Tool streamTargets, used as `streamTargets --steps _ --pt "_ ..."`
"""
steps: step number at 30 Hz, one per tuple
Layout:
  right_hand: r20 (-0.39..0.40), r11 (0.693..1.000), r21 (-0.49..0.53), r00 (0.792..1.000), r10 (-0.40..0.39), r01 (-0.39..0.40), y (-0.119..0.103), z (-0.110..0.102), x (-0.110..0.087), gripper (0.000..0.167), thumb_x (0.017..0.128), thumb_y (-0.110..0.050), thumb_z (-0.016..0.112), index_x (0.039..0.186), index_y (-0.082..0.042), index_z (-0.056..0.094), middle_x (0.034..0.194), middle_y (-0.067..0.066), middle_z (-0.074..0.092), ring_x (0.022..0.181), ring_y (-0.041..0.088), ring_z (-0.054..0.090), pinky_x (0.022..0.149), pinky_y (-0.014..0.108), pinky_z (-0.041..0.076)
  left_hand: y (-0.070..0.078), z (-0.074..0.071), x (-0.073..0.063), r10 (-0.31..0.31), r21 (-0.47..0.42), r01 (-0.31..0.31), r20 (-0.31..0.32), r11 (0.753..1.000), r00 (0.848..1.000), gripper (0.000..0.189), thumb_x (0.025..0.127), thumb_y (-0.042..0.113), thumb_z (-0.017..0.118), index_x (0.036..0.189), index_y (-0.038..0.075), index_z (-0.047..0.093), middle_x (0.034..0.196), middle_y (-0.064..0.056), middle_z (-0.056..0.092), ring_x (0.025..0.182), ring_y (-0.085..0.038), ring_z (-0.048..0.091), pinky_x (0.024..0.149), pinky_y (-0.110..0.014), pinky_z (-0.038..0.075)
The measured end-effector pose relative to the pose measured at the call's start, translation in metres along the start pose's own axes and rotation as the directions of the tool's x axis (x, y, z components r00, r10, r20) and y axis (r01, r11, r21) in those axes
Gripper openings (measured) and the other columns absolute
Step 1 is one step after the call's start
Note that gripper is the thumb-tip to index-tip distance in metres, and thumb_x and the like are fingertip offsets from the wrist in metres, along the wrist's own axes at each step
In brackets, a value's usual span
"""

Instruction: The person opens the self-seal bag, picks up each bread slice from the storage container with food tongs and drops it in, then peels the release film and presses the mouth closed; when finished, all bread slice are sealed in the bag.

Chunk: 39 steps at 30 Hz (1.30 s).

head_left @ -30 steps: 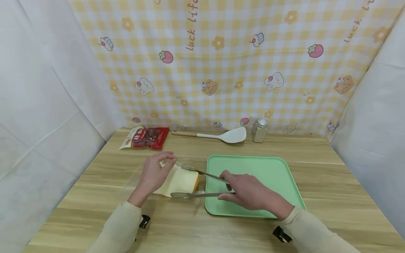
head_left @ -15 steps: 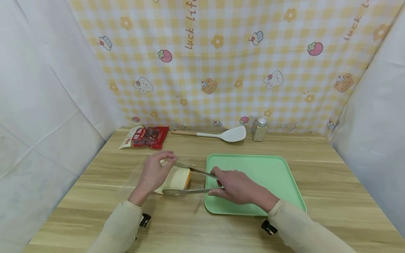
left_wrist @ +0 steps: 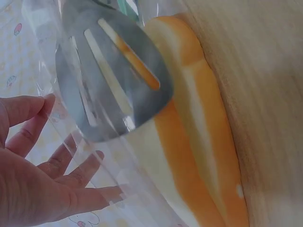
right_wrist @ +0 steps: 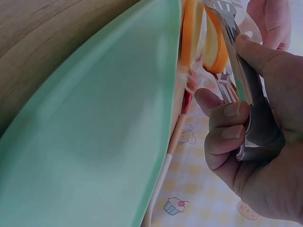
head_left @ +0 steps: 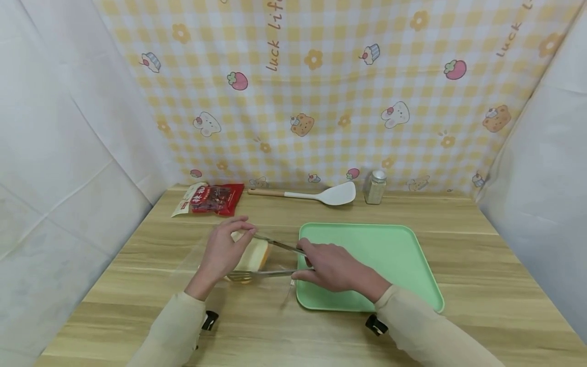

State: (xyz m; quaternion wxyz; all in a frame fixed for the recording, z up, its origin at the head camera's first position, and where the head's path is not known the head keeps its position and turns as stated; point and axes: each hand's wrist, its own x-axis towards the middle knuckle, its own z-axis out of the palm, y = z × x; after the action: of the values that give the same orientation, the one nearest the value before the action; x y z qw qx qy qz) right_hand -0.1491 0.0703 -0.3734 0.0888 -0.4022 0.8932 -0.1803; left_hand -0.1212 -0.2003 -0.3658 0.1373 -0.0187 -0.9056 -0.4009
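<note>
Slices of bread point(head_left: 252, 256) with orange-brown crusts lie inside a clear plastic bag point(left_wrist: 142, 158) left of the tray. My left hand point(head_left: 224, 248) pinches the bag's upper film between thumb and forefinger; its other fingers are spread in the left wrist view. My right hand point(head_left: 327, 266) grips metal tongs point(right_wrist: 250, 90), with fingers and thumb around the arms. The tongs' arms stand apart, reaching left over the bread. A slotted tong head point(left_wrist: 116, 71) hangs close by the slices in the left wrist view. The other tip is partly hidden behind my left hand in the head view.
A green tray point(head_left: 367, 300) lies under and right of my right hand. Along the back are a red snack packet point(head_left: 215, 199), a white spatula point(head_left: 337, 194) with a wooden handle, and a glass shaker point(head_left: 376, 188). A checked cloth point(head_left: 316, 102) hangs behind.
My right hand has moved left with the tongs, whose heads now sit further along the bread. Less of the bread's top shows from above. My left hand has stayed in place.
</note>
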Motion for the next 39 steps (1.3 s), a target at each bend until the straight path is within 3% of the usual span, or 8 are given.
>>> streamTargets --steps 23,39 --pt "-0.001 1.0 0.022 1.0 0.021 -0.021 -0.008 0.005 0.013 0.054 0.101 -0.05 0.069 0.135 -0.012 0.05 0.084 -0.007 0.061 0.062 0.008 0.054 0.053 0.027 0.044 0.005 0.0 -0.001 -0.015 0.033 0.014 0.012 0.999 1.0 0.019 0.102 0.017 0.07 0.11 0.004 0.081 0.147 -0.023 0.062 0.143 -0.046 0.051 0.121 -0.068 0.032" --pt "0.018 0.996 0.072 0.999 0.045 -0.046 -0.016 0.012 0.017 0.054 0.102 -0.049 0.069 0.135 -0.012 0.049 0.082 -0.007 0.061 0.06 0.008 0.054 0.053 0.027 0.044 0.003 0.001 -0.001 -0.003 0.03 0.004 -0.004 1.0 1.0 0.019 0.102 0.018 0.069 0.108 0.004 0.082 0.145 -0.022 0.064 0.141 -0.047 0.052 0.116 -0.067 0.039"
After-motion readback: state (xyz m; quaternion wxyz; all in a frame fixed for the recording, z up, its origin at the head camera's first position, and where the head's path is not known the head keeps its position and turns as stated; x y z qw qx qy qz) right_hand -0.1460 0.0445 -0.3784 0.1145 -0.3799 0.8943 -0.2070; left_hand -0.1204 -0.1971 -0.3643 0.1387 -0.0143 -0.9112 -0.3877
